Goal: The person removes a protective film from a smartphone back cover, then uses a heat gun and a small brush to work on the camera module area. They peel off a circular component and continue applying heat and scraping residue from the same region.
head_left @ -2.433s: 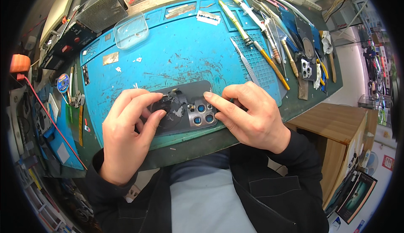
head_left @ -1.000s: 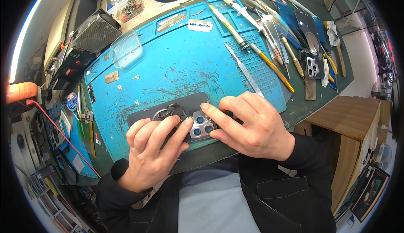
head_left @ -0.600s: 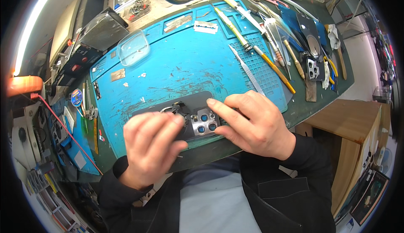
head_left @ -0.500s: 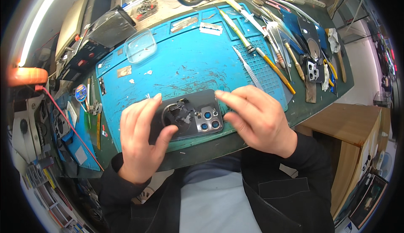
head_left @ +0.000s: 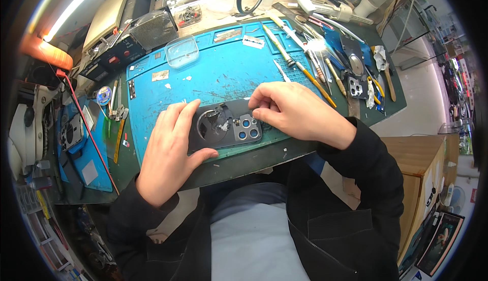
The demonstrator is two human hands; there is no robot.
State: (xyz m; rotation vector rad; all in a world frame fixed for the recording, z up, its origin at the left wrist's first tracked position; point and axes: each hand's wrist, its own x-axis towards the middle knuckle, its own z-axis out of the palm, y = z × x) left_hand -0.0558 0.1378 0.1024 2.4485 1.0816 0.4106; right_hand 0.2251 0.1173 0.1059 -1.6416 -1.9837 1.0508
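Left grip (head_left: 169, 151) spread, right grip (head_left: 301, 112) impossible to judge; dark panel (head_left: 230, 137) lies between them.

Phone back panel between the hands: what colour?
Dark grey panel, nearly black; head view shows it best.

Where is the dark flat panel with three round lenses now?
In the head view, the dark panel is at the near edge of the blue mat, between the left hand and the right hand.

You're in a repair workshop: a phone back (head_left: 227, 134) lies on a blue mat (head_left: 203, 85), tools (head_left: 316, 84) along its right edge, a spool (head_left: 104, 95), possibly solder, beyond its left.
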